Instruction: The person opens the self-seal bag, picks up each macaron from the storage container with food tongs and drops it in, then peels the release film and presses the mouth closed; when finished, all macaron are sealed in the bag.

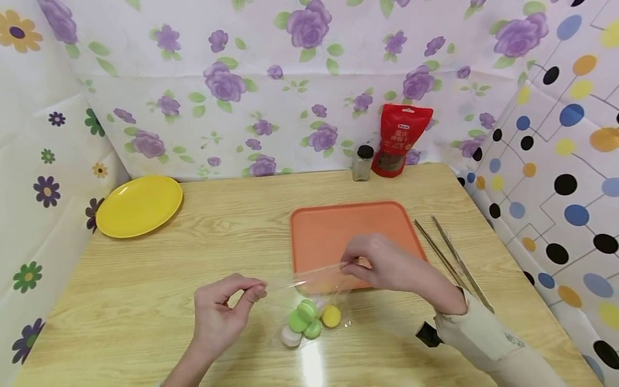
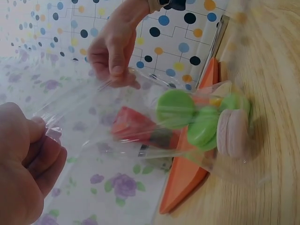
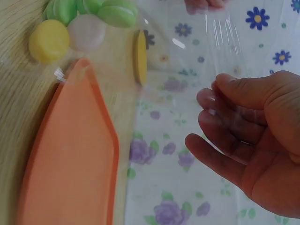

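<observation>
A clear plastic bag (image 1: 321, 275) is stretched between both hands by its top corners. My left hand (image 1: 223, 306) pinches one corner between thumb and forefinger; in the left wrist view its fingers are curled at the film. The opposite corner is pinched by my right hand (image 1: 382, 263), above the near part of an orange tray (image 1: 348, 228). Down in the bag lie several macarons: green ones (image 1: 306, 312), a yellow one (image 1: 331, 316) and pale pinkish ones (image 1: 290, 336). The right wrist view shows the yellow macaron (image 3: 48, 41) close to the tray's corner.
A yellow plate (image 1: 139, 206) sits at the back left. By the back edge stand a black-capped jar (image 1: 362, 163) and a red pouch (image 1: 400, 141). Metal tongs or sticks (image 1: 454, 263) lie right of the tray. Patterned cloth (image 1: 261, 86) hangs around the table.
</observation>
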Demonstrator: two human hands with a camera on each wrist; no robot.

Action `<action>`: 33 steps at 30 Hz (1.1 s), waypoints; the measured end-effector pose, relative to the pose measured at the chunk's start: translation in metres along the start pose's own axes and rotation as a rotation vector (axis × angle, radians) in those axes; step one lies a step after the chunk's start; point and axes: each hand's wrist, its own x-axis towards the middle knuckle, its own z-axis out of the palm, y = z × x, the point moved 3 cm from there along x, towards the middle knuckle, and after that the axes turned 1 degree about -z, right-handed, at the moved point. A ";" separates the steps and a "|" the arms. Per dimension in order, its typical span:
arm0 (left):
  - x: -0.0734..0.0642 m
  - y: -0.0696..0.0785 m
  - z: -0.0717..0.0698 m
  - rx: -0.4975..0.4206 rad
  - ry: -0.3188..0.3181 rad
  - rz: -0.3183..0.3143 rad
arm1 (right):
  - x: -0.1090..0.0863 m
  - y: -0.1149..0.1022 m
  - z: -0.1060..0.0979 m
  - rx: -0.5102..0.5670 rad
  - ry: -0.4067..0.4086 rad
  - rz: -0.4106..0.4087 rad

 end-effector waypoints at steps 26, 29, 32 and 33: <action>0.061 0.001 -0.045 0.094 0.064 -0.151 | 0.029 -0.007 -0.022 0.209 0.496 -0.003; 0.069 -0.013 -0.055 0.005 0.099 -0.245 | 0.052 -0.001 -0.012 0.285 0.516 0.052; 0.067 -0.019 -0.066 -0.062 0.126 -0.247 | 0.065 -0.002 0.002 0.376 0.493 0.028; 0.064 -0.018 -0.070 -0.070 0.133 -0.233 | 0.067 -0.003 0.007 0.395 0.480 0.009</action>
